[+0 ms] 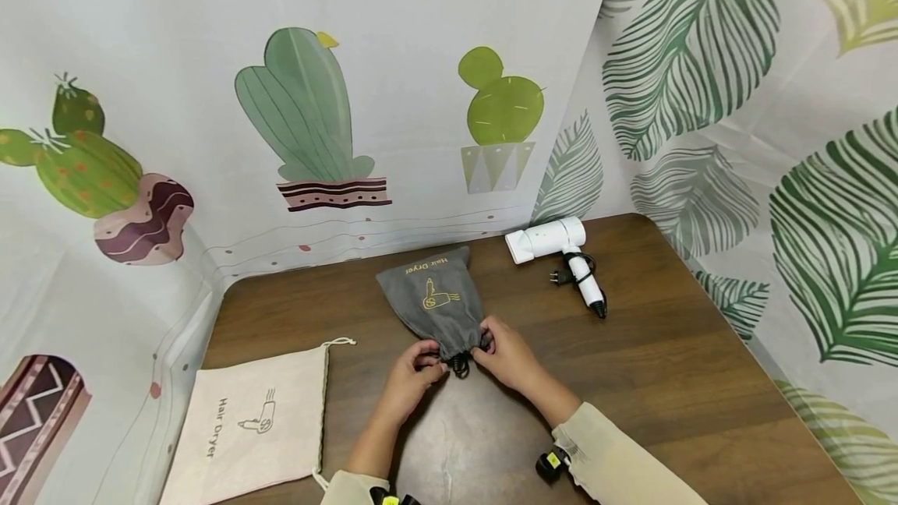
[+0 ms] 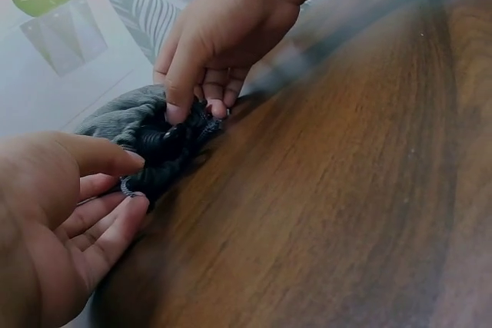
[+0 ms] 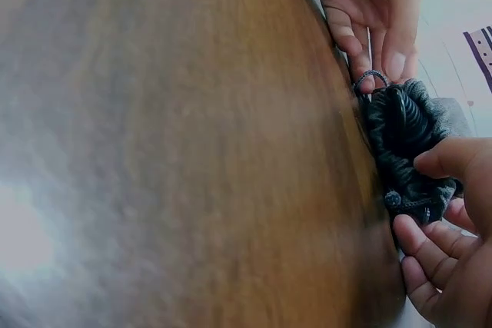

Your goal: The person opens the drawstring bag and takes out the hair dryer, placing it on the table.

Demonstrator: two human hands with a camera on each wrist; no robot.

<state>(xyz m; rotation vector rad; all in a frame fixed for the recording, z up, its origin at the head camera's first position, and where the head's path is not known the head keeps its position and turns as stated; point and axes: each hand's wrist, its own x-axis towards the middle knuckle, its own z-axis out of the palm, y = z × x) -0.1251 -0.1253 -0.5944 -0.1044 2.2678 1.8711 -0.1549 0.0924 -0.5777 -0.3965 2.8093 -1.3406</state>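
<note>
A grey drawstring bag (image 1: 442,298) printed "Hair Dryer" lies on the table, its gathered mouth facing the person. At the mouth's left corner, my left hand (image 1: 410,380) pinches the edge beside a small drawstring loop (image 3: 372,76). Opposite it, my right hand (image 1: 508,353) grips the rim, thumb at the opening and fingers outside. A coiled black cord (image 3: 411,120) shows inside the mouth and pokes out a little in the head view. Whatever else the bag contains is hidden by the cloth.
A white hair dryer (image 1: 550,240) with its black cord wrapped round the handle lies at the back right of the wooden table (image 1: 659,349). Flat at the front left is a cream drawstring bag (image 1: 288,388). Patterned curtains (image 1: 421,100) hang behind the table.
</note>
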